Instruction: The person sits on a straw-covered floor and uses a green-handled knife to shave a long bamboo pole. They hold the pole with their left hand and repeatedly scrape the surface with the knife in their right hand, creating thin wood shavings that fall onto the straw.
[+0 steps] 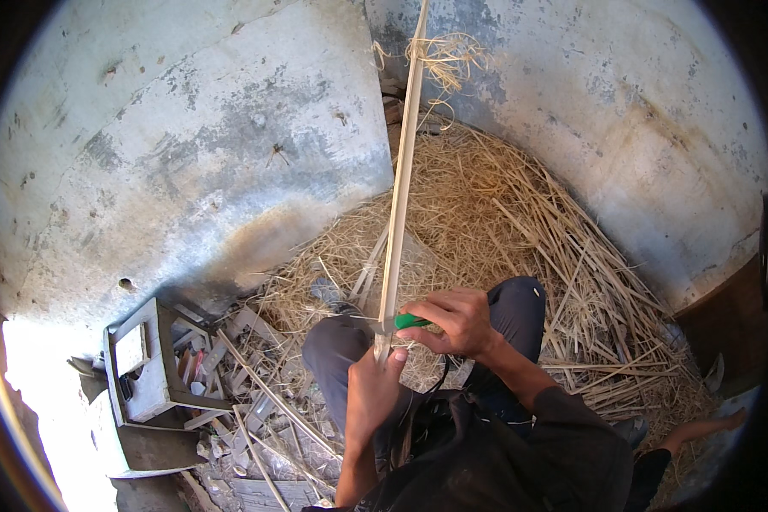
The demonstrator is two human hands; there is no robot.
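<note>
A long pale strip, apparently split bamboo (404, 171), rises from my lap toward the far wall, with curled shavings (445, 64) hanging near its far end. My left hand (373, 388) is closed round its near end, between my knees. Just beyond those fingers, my right hand (454, 322) grips the green handle of a knife (411, 321). The knife's short grey blade lies across the strip, touching it. Part of the handle is hidden under my right fingers.
Straw-like shavings (478, 192) and loose strips (597, 273) heap ahead and right. A worn box-like wooden frame (158, 375) holding odds and ends stands left, among scraps. Stained walls (256, 128) close in the far side. Another person's hand (730, 421) shows at the lower right.
</note>
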